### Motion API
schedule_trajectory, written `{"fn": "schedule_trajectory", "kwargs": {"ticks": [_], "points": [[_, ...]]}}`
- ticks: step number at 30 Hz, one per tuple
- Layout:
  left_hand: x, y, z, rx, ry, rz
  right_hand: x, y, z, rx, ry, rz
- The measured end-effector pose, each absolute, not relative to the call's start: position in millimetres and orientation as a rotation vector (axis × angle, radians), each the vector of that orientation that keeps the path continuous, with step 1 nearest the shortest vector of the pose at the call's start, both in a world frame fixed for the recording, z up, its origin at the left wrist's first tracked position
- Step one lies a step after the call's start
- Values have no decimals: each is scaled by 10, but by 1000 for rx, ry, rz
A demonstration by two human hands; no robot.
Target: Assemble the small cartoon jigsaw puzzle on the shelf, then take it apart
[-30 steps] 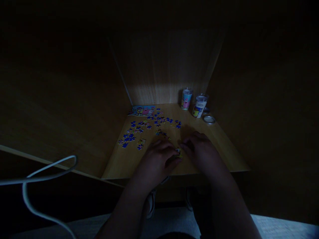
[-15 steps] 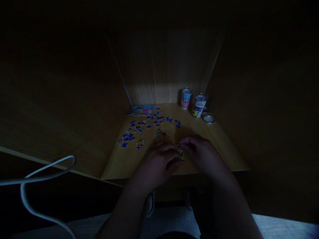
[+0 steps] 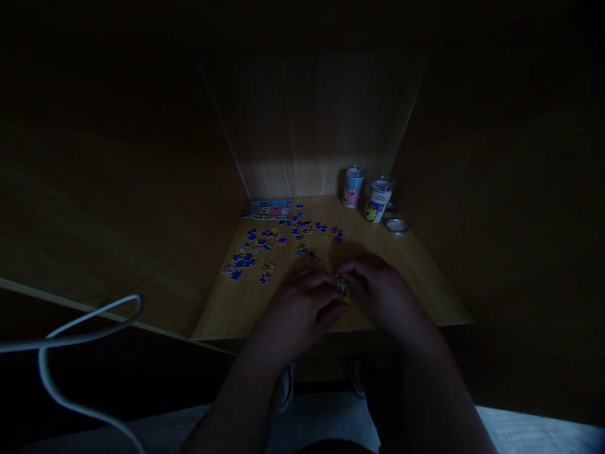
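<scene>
**A:** Since the earlier frame, L hand [image 3: 297,309] and R hand [image 3: 382,290] have closed in; fingertips now meet at lower centre of frame, on the small yellow jigsaw pieces [image 3: 343,291].

**B:** Grip?

**A:** Both hands curled, not open. Too dark to tell which one really pinches, or how many pcs.

**B:** Rest of the scene?

**A:** Loose blue jigsaw pieces [image 3: 243,260] lie mid-frame, left of the hands, on the wooden desk [image 3: 246,315]. Picture card [image 3: 269,209] at back left; two printed tubs [image 3: 353,187] [image 3: 379,200] and a round metal lid [image 3: 396,226] at back right.

**B:** Risks?

**A:** Dim light makes similar pcs easy to confuse. Loose pinch could drop a pc near the desk's front edge; a careless wrist could shove the loose ones.
</scene>
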State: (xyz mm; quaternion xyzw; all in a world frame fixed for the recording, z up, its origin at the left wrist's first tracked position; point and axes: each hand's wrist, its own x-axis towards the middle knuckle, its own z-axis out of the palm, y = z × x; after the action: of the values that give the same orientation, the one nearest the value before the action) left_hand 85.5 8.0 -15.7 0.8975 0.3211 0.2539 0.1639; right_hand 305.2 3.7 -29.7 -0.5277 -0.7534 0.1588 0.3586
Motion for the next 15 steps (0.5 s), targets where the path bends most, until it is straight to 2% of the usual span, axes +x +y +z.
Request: {"fn": "schedule_trajectory", "kwargs": {"ticks": [15], "points": [[856, 90, -168, 2544, 888, 764, 3049, 36, -306, -1351, -1897, 345]]}}
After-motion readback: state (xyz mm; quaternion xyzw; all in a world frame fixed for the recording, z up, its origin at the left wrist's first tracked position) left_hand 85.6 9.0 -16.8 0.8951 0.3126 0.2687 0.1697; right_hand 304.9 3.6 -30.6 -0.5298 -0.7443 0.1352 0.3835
